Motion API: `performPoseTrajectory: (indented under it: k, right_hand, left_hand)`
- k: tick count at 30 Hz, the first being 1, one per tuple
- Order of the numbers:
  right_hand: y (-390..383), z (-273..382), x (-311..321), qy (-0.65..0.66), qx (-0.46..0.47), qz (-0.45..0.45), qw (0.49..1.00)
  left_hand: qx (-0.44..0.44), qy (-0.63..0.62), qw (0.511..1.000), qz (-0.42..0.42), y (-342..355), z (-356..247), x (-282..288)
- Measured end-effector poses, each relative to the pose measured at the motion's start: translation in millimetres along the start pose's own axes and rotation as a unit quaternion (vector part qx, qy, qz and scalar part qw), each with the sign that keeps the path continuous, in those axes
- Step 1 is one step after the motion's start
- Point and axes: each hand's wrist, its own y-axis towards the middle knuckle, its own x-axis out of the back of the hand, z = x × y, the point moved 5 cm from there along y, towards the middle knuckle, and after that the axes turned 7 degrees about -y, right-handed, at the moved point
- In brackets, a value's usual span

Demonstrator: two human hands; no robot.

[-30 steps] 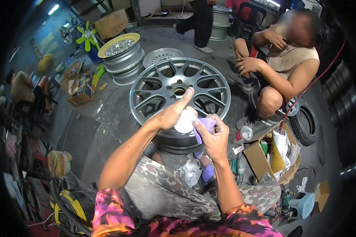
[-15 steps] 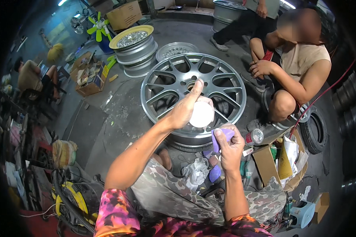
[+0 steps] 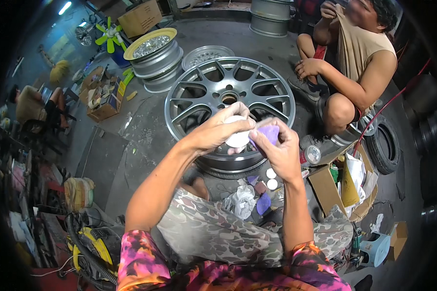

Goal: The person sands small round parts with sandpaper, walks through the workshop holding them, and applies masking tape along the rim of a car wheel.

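Note:
My left hand (image 3: 228, 128) holds a white round disc (image 3: 237, 137) in front of the large silver multi-spoke rim (image 3: 189, 87), with thumb bent over its upper part. Just to the right, my right hand (image 3: 279, 145) pinches a folded purple sheet (image 3: 268, 134) against the disc's right side; the fingertips of both hands meet there. Below them, two small white discs (image 3: 272, 184) show over the floor, near crumpled white paper (image 3: 240, 201) and more purple pieces (image 3: 263, 203). My legs in camouflage trousers are under my forearms.
A co-worker (image 3: 359, 77) sits close at right, pulling at a shirt; another person (image 3: 31, 106) sits far left. Around me are stacked rims (image 3: 155, 65), a tyre (image 3: 388, 155), open boxes (image 3: 325, 189), a red hose (image 3: 381, 111), a can (image 3: 311, 154) and a yellow-black machine (image 3: 90, 247).
My hands have come together, my left thumb curling onto the disc and the purple sheet moving up beside it. Small white discs now show below. The walking person left view; the seated co-worker raised a hand.

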Motion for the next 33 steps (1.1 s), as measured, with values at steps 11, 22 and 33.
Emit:
performPoseTrajectory:
  k: [11, 22, 33]
  right_hand:
    - [-13.1, -0.7, -7.5, -0.161, 0.113, -0.164, 0.967]
    - [-28.2, 34.9, -9.2, -0.39, 0.425, -0.037, 0.816]
    - [-30.6, 46.4, -20.5, -0.38, 0.428, 0.024, 0.82]
  left_hand:
    - [-0.089, -0.119, 0.986, -0.071, 15.3, 18.1, 5.6]
    - [0.021, -0.139, 0.989, -0.036, 9.4, 25.0, 10.1]
    - [0.042, -0.134, 0.989, -0.04, 7.8, 29.0, 5.3]
